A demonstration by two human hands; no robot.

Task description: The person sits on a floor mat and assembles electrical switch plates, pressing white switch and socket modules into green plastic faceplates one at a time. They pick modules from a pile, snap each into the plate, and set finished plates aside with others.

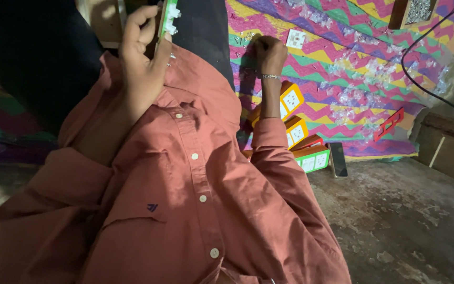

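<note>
Head camera looks straight down the person's rust-red button shirt (185, 194), so the frame reads turned about.

Left hand (143, 58): raised near the top edge, fingers (138, 21) curled and closed around a green-edged switch board (168, 18), held on edge so that only its thin green side and some white plastic parts show. A few small screws stick out just beside the thumb. The board sits in front of the dark trouser leg (38, 52).

Right hand (269, 52): arm stretched out, a metal bracelet (270, 77) on the wrist. The fingers are folded down onto the zigzag patterned mat (342, 94), pressed among small loose parts; whether they pinch anything I cannot tell. A white square socket plate (296, 38) lies on the mat just beside this hand.

Around: clear plastic wrappers (363, 73) scattered across the mat. Beside the right forearm, a row of orange-framed boxes (290, 100) with white faces, then a green-framed box (313, 159) at the mat's edge. A dark phone (337, 159) lies flat just past the green box on the bare concrete floor (405, 221). A red strip (389, 124) rests on the mat, well apart from the hands. A black cable (421, 79) loops over the mat's far corner.
</note>
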